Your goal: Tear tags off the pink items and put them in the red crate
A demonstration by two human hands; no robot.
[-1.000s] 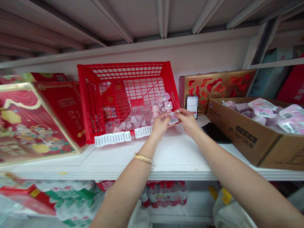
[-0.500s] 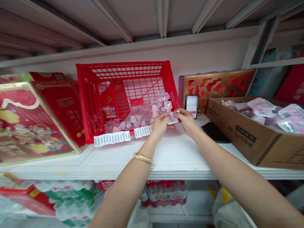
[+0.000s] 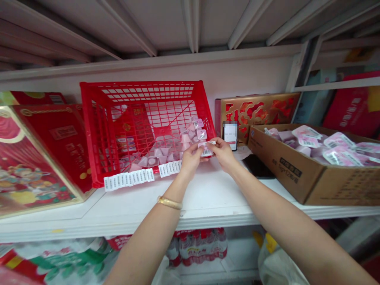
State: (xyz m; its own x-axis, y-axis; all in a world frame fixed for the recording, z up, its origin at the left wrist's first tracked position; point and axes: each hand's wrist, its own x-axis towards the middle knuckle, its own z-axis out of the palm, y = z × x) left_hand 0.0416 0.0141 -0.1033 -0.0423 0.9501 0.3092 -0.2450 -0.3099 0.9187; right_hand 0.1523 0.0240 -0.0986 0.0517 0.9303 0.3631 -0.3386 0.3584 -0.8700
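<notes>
My left hand [image 3: 190,159] grips a small pink jelly cup [image 3: 206,150], its printed lid with a barcode turned up toward me. Closed in a pinch at the lid's far right corner, my right hand [image 3: 221,152] has a white barcode sticker [image 3: 211,142] at its fingertips. Both hands are just in front of a red plastic basket [image 3: 208,114], tipped so its opening faces me. More pink cups [image 3: 162,155] lie inside it, toward the bottom and right. White barcode stickers [image 3: 129,179] hang in a row along its lower rim.
An open cardboard box [image 3: 276,166] of similar cups is on the right. A phone [image 3: 230,136] leans against a gold box [image 3: 267,109]; a black flat object [image 3: 258,167] lies nearby. Red gift boxes [image 3: 56,142] stand left. Bottle packs [image 3: 202,245] are below the white shelf [image 3: 133,213].
The view has shifted slightly, so the basket and hands appear further left. My hands stay together at the cup, and the white sticker shows more above its lid.
</notes>
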